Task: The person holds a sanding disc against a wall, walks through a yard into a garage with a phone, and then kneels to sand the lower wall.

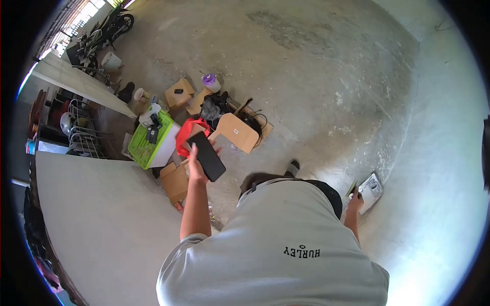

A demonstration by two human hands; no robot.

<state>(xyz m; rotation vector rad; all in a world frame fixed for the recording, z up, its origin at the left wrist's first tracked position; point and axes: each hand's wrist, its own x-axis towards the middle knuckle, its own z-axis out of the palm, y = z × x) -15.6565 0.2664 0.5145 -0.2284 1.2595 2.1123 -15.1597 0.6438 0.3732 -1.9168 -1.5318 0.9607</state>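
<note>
My left hand (195, 167) is wrapped round a black smartphone (206, 157), its dark face turned up and the thumb along its near edge. Behind the phone lie a red bag (185, 136) and a light wooden board (236, 133) with a small white label. Low on the right, my right hand (354, 203) is closed round something small, with a thin greenish edge showing at the fingers; I cannot tell what it is. Right beside that hand, a white and grey flat package (371, 187) lies near the foot of the wall.
A white bin with a green lid (149, 142) carries dark devices. Around it are cardboard boxes (174, 182), a black bag (214, 107) and a purple-lidded tub (210, 81). A motorcycle (104, 35) stands far left. Walls (109, 204) flank me on both sides.
</note>
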